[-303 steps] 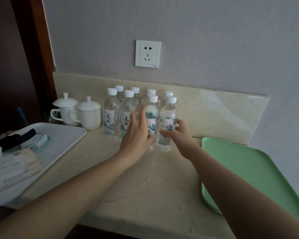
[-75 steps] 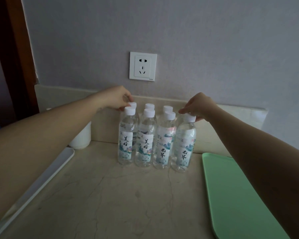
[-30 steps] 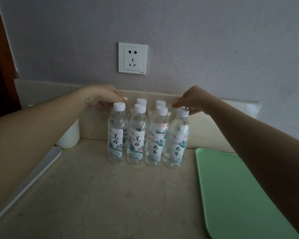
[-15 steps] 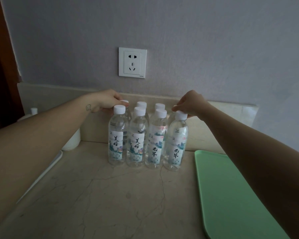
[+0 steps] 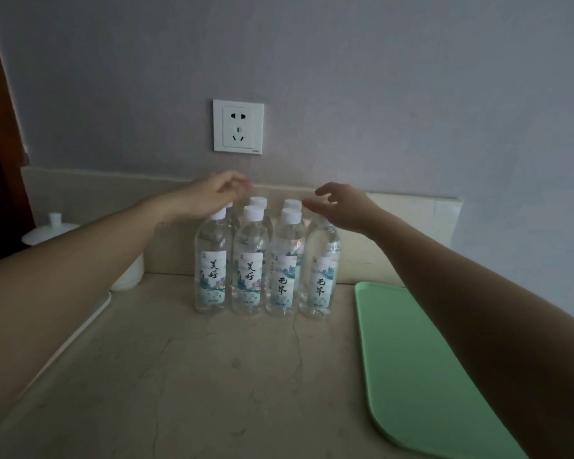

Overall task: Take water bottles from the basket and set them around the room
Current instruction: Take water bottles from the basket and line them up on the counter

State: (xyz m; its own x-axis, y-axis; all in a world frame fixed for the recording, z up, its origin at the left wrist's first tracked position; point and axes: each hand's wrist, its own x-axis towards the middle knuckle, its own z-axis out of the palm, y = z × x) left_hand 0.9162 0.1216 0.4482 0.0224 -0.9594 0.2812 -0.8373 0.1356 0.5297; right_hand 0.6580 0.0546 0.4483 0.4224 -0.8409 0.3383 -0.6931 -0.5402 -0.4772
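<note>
Several clear water bottles (image 5: 248, 266) with white caps and printed labels stand upright in two tight rows on the beige marble counter (image 5: 212, 376), against the backsplash. My left hand (image 5: 209, 195) hovers over the caps at the left end of the rows, fingers loosely curled, holding nothing. My right hand (image 5: 340, 205) is lifted just above the right end, fingers spread and relaxed, also empty. It covers the cap of the front right bottle (image 5: 320, 276). No basket is in view.
A mint green tray (image 5: 418, 369) lies on the counter to the right. A white lidded cup (image 5: 52, 226) and the rim of a white tray (image 5: 80, 329) sit at the left behind my forearm. A wall socket (image 5: 238, 126) is above the bottles. Dark wood frame at far left.
Both hands have come off the caps of the end bottles and risen slightly; the right hand's fingers have spread. The bottles stay in place.
</note>
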